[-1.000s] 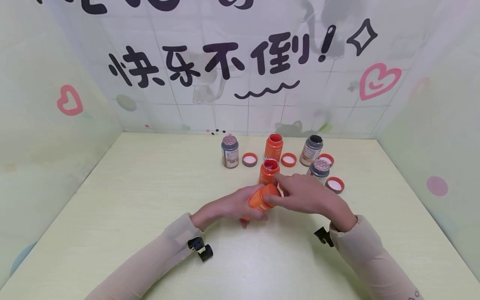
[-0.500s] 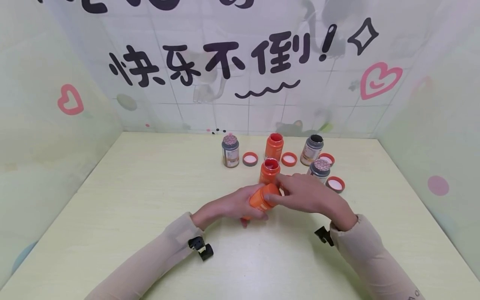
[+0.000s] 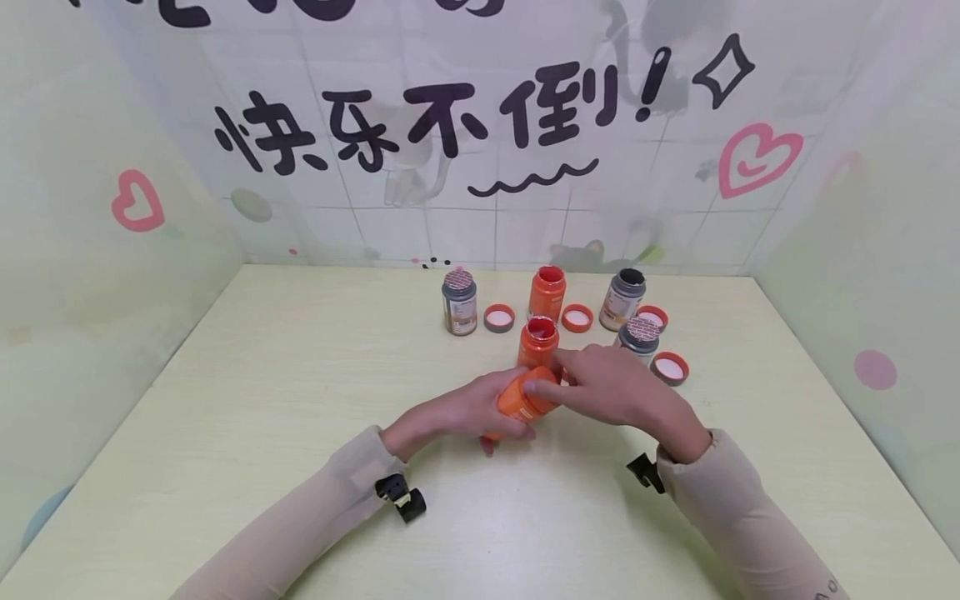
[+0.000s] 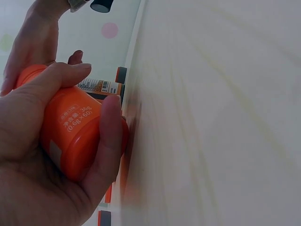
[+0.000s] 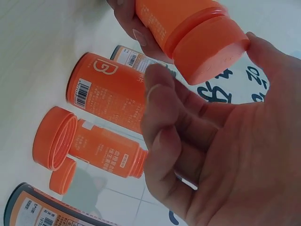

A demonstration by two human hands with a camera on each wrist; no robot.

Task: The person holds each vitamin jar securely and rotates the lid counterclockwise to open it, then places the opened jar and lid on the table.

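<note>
My left hand (image 3: 476, 407) grips an orange supplement bottle (image 4: 73, 125) around its body, tilted with the top toward the right. Fingers and thumb wrap its lower half in the left wrist view. At the other end my right hand (image 3: 618, 387) has its thumb and curled fingers on the orange screw cap (image 5: 209, 49). In the right wrist view the thumb presses the cap's edge, and the cap sits on the bottle neck. Just behind the hands stands an uncapped orange bottle (image 3: 536, 354), its lower part hidden by them.
Another open orange bottle (image 3: 547, 296) stands farther back. Grey bottles with foil seals stand left (image 3: 459, 308) and right (image 3: 636, 343), near an open grey bottle (image 3: 622, 302). Upturned lids lie between them, including a left lid (image 3: 498, 318) and a right lid (image 3: 670, 368).
My right thumb has shifted slightly up and left across the cap, with the right hand turning a little. The left hand and its bottle stay nearly still.
</note>
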